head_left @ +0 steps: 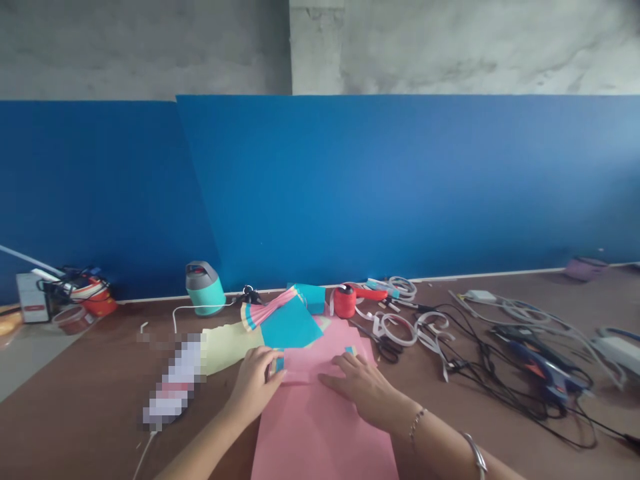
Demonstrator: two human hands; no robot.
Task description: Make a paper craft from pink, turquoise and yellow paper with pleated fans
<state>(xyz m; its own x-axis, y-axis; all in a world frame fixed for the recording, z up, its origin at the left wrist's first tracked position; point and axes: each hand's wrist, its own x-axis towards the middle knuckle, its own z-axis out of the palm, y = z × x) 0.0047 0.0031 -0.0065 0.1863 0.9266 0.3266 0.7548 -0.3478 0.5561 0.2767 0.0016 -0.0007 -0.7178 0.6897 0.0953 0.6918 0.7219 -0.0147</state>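
Pink paper [325, 433] ran lengthwise to the frame's bottom centre, its folded band [303, 364] lying crosswise. The left hand [256, 380] clamped the band's left end; the right hand [363, 387] touched its right, grip unclear. Above the brown table [85, 413] rose a blue partition [375, 187] and concrete wall [450, 47].

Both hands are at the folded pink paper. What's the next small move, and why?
Probably press the right hand along the pink band's near edge: the left hand holds its left end, and the right fingers rest spread toward its right end.
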